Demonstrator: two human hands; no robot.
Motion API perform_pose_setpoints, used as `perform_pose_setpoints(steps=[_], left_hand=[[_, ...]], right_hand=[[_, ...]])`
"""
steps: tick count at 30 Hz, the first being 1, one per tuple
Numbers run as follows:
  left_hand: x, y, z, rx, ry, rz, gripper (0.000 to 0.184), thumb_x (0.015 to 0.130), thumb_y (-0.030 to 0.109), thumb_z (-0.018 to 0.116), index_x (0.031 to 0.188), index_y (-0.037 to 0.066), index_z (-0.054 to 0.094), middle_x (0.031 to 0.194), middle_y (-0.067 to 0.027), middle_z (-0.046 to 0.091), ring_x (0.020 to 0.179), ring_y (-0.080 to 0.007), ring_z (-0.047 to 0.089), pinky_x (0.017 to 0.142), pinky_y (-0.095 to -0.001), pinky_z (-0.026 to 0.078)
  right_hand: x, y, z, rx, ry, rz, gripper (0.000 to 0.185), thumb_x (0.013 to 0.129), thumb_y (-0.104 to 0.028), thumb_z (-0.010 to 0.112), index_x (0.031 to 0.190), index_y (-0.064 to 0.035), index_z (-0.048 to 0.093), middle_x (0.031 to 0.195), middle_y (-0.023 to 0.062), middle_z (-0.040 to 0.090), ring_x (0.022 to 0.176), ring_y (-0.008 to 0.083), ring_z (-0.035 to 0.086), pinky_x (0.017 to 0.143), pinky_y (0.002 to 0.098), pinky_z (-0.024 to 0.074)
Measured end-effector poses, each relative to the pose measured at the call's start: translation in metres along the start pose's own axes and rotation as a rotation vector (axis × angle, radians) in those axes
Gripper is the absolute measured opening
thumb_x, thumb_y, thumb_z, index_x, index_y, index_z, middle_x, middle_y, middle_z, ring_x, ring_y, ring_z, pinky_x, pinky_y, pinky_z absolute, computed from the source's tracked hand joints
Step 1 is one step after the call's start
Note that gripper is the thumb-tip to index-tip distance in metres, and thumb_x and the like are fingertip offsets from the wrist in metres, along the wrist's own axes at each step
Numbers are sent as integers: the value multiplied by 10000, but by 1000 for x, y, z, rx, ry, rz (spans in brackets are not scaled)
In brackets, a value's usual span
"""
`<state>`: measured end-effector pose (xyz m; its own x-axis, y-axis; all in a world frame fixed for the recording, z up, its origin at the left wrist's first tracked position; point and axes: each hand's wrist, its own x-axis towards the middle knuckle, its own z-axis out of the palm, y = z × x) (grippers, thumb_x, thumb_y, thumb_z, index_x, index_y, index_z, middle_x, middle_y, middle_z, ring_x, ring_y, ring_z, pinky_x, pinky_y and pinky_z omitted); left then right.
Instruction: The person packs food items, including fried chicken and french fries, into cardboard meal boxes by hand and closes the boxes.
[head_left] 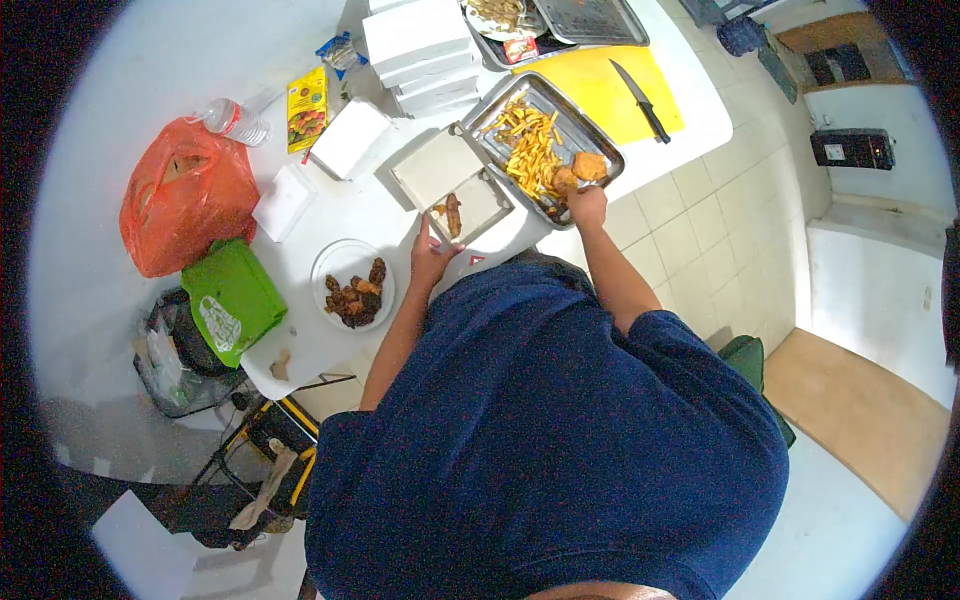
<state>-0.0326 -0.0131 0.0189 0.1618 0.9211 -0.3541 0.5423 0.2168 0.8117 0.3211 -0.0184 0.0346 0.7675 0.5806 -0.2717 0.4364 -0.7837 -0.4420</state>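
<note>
My left hand (432,258) grips the near left corner of an open white cardboard food box (488,205). A piece of browned meat (454,215) lies inside the box, and its lid leans back away from me. My right hand (588,207) reaches into the near right end of a metal tray (590,128). Its fingers are closed on a golden-brown piece of food that looks like toasted bread (565,181). Another such piece (590,165) lies just beside it. French fries (530,145) fill the tray's left part.
A white plate of dark grilled meat (352,292) sits left of my arm. Behind are stacked white boxes (420,45), a yellow cutting board (640,75) with a knife (642,102), and another tray (595,20). An orange bag (190,195) and green bag (235,300) stand left.
</note>
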Motion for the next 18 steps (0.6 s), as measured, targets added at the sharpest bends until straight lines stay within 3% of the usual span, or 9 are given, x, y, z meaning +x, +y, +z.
perform_pose_setpoints(steps=[3, 9, 12, 15, 18], left_hand=[[0, 6, -2, 31, -11, -22, 1128, 563, 301, 890, 1464, 82, 249, 831, -82, 522, 709, -188, 535, 638, -301, 486], [4, -7, 0, -58, -7, -3, 1095, 564, 299, 889, 1445, 61, 285, 843, -83, 525, 738, -196, 541, 657, -310, 493], [1, -3, -1, -64, 4, 3, 1074, 570, 295, 885, 1436, 53, 298, 847, -84, 524, 748, -193, 540, 659, -310, 492], [5, -21, 7, -52, 50, 77, 1045, 592, 325, 883, 1416, 17, 318, 755, -44, 504, 648, -144, 533, 585, -270, 490], [3, -17, 5, -84, 69, 99, 1022, 591, 330, 884, 1401, 21, 342, 764, -48, 512, 651, -147, 534, 588, -276, 489]], right_hand=[[12, 15, 13, 171, 23, -35, 227, 714, -186, 665, 758, 37, 666, 793, 194, 682, 746, 342, 672, 678, 411, 534], [30, 32, 31, 602, -77, 194, 181, 709, -111, 655, 728, 69, 657, 672, 133, 649, 601, 230, 622, 588, 378, 500], [36, 34, 33, 656, -61, 243, 163, 711, -109, 664, 711, 54, 663, 651, 99, 636, 562, 190, 590, 531, 342, 481], [-4, -22, -23, 779, -223, 188, 107, 715, -97, 708, 689, -10, 652, 585, 46, 590, 416, 104, 459, 377, 253, 336], [-12, -46, -36, 698, -349, 84, 88, 735, -105, 711, 741, -30, 665, 593, 18, 575, 412, 76, 433, 369, 241, 319]])
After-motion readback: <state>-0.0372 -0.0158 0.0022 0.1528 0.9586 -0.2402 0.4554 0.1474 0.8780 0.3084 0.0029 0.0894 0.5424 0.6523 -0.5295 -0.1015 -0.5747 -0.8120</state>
